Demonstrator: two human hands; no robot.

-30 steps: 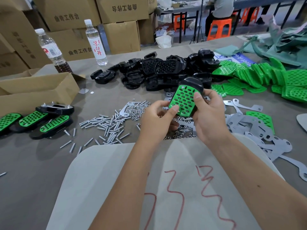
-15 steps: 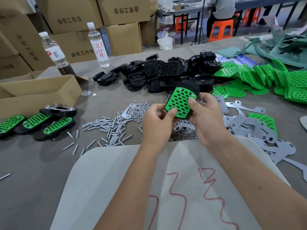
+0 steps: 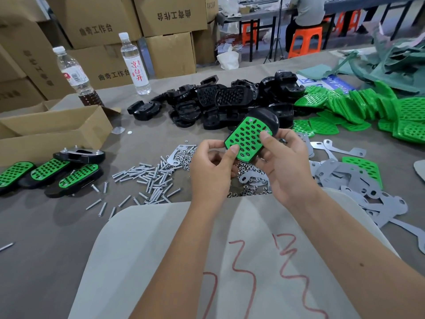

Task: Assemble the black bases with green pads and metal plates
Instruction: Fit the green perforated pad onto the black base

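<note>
Both hands hold one black base (image 3: 266, 117) with a perforated green pad (image 3: 247, 139) laid on its face, raised above the table centre. My left hand (image 3: 211, 171) pinches the pad's lower left edge with its thumb on top. My right hand (image 3: 285, 166) grips the right side, thumb pressing on the pad. A heap of black bases (image 3: 216, 102) lies behind, loose green pads (image 3: 358, 111) at the right, grey metal plates (image 3: 349, 178) at the near right. Three bases with green pads (image 3: 48, 172) lie at the left, and one base topped with a metal plate (image 3: 79, 154).
Screws (image 3: 147, 178) and small nuts (image 3: 248, 189) are scattered under and left of my hands. An open cardboard box (image 3: 53, 132) and two bottles (image 3: 135, 65) stand at the left. Stacked cartons line the back. A person sits at a far table.
The base with its pad has turned a little and dropped slightly in my hands. My thumbs have shifted over the pad's face. The view has tilted a bit.
</note>
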